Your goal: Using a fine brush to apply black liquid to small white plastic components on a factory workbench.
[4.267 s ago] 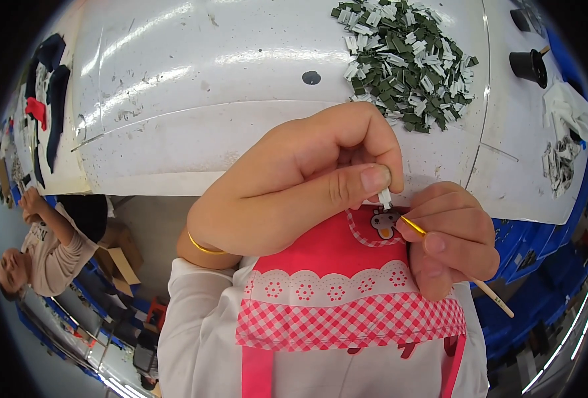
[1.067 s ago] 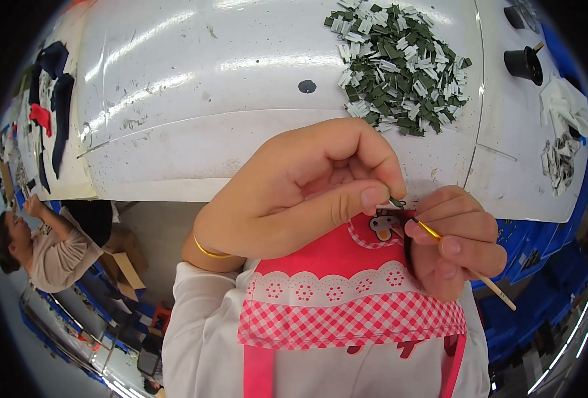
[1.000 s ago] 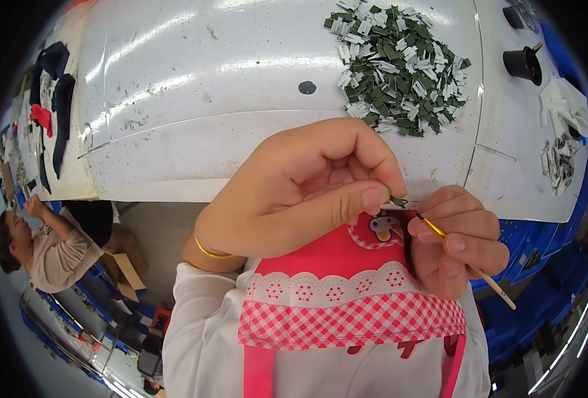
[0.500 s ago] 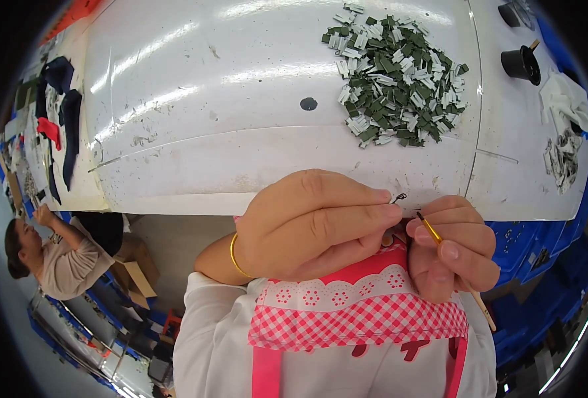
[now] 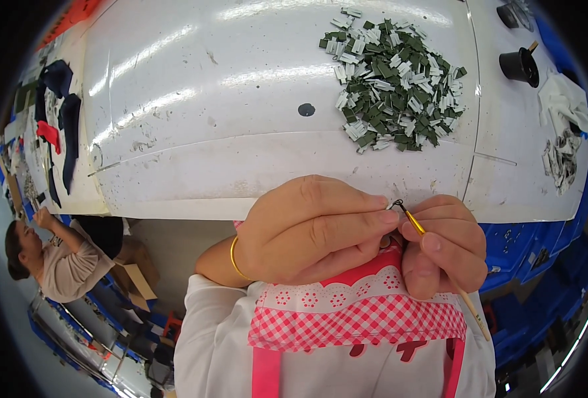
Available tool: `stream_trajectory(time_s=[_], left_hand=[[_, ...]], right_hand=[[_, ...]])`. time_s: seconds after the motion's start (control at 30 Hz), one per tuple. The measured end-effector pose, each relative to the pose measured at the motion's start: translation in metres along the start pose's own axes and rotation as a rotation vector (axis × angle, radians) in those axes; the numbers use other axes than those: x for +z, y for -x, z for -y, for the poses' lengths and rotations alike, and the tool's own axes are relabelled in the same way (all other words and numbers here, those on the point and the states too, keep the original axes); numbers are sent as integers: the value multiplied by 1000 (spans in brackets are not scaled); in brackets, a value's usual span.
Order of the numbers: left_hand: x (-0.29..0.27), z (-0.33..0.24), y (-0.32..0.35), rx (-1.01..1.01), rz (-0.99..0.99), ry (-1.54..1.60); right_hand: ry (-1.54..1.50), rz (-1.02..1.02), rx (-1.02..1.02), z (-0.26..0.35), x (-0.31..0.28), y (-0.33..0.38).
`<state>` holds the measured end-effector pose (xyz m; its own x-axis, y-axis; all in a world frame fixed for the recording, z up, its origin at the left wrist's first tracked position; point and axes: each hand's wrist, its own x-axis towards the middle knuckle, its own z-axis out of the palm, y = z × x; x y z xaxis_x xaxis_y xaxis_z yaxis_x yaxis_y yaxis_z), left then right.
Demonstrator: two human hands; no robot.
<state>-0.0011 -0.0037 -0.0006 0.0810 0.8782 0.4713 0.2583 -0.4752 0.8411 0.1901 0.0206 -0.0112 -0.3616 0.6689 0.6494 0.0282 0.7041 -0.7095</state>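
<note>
My left hand, with a yellow bangle at its wrist, pinches a tiny pale piece whose end carries a small dark loop. Most of that piece is hidden by my fingertips. In my right hand is a fine paintbrush with a gold ferrule and a pale wooden handle. Its dark tip meets the dark loop, or lies just against it. Both hands are close together in front of my apron, at the table's near edge.
A pile of small green and white pieces lies on the white table. At the right are a black pot and a crumpled white cloth. Blue bins stand below. Another person works at the left.
My right hand has moved slightly left, bringing the paintbrush tip from a small gap away up to the dark loop. My left hand has barely shifted and keeps its pinch.
</note>
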Motion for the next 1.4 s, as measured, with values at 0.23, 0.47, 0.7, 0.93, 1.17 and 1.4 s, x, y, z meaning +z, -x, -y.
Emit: stream_trajectory(time_s=[0.23,0.47,0.7,0.93,1.17,1.4], left_hand=[[1,0,1,-2,-9,-6],[3,-2,1,-9,-13,-16],[0,-1,-3,-8,-4,-7],[-34,-17,0,-181,-99,-71],[-102,-32,3,-284,-32,305],[-102,-52,1,-388,-58,633]], right_hand=[[15,-8,-48,-3,2,1],[29,-4,-35,-2,1,2],[7,-32,-19,-2,1,0],[-171,-174,38,0,11,-1],[-287,-125,43,2,-1,4],[-290,-76,73,-2,2,4]])
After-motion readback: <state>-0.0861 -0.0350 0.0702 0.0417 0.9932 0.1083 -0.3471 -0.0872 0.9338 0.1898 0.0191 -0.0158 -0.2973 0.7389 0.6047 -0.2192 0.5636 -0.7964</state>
